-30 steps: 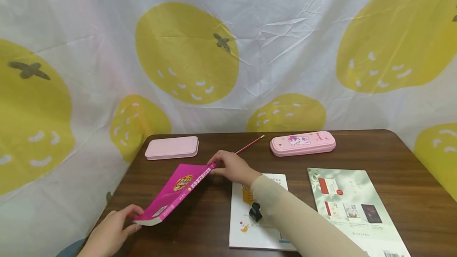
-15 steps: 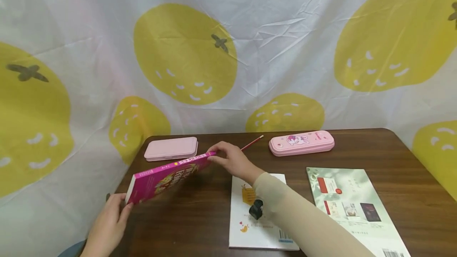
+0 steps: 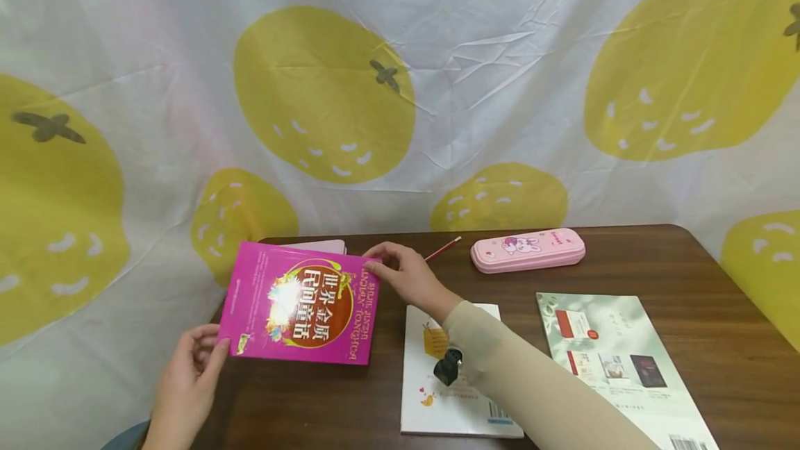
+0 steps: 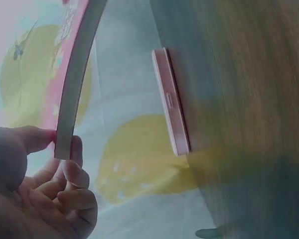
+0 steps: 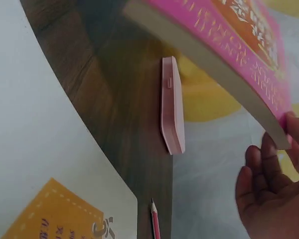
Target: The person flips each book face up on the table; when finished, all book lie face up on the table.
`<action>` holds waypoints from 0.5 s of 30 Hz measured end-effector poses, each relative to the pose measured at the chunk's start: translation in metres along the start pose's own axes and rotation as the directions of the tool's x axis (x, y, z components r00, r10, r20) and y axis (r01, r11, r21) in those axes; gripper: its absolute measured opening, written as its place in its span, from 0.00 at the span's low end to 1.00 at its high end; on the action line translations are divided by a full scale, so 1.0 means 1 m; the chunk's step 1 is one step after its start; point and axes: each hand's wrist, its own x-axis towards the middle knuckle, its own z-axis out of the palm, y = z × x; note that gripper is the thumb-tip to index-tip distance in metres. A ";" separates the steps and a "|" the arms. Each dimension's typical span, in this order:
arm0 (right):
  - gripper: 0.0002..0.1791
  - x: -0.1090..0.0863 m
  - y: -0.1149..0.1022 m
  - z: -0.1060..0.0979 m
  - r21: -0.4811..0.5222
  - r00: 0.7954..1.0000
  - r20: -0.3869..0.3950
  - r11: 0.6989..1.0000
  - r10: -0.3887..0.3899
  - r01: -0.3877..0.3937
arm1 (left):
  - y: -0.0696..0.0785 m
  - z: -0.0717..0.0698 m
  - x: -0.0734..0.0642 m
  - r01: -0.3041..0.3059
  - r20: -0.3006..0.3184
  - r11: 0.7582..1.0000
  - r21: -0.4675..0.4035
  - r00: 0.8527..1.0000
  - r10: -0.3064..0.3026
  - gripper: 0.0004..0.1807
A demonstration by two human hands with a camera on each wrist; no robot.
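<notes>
Now the pink book (image 3: 306, 304) is tipped over in the air, its titled cover shown in place of the earlier barcode side, so the turn can be judged nearly complete. It is held above the table (image 3: 350, 408), pinched by the left hand (image 3: 187, 380) and the right hand (image 3: 409, 283) at opposite ends. Three books are counted (the white book (image 3: 425, 367) and green book (image 3: 619, 339) are laid flat), plus two pencil cases (image 3: 528, 251) and one pencil (image 3: 444, 248).
</notes>
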 end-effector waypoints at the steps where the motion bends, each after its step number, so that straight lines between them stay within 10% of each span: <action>1: 0.10 0.000 0.000 0.000 -0.005 1.000 0.008 1.000 0.010 -0.010 | 0.000 0.000 0.000 0.000 0.005 1.000 0.001 1.000 0.000 0.17; 7: 0.14 -0.004 0.006 0.000 -0.049 0.989 0.141 0.998 0.037 -0.031 | -0.006 -0.004 0.004 0.031 0.166 0.994 0.103 0.985 -0.048 0.15; 15: 0.17 -0.008 0.022 0.005 -0.159 0.960 0.274 0.987 0.067 -0.023 | -0.023 0.004 0.009 0.053 0.401 0.986 0.159 0.909 -0.114 0.24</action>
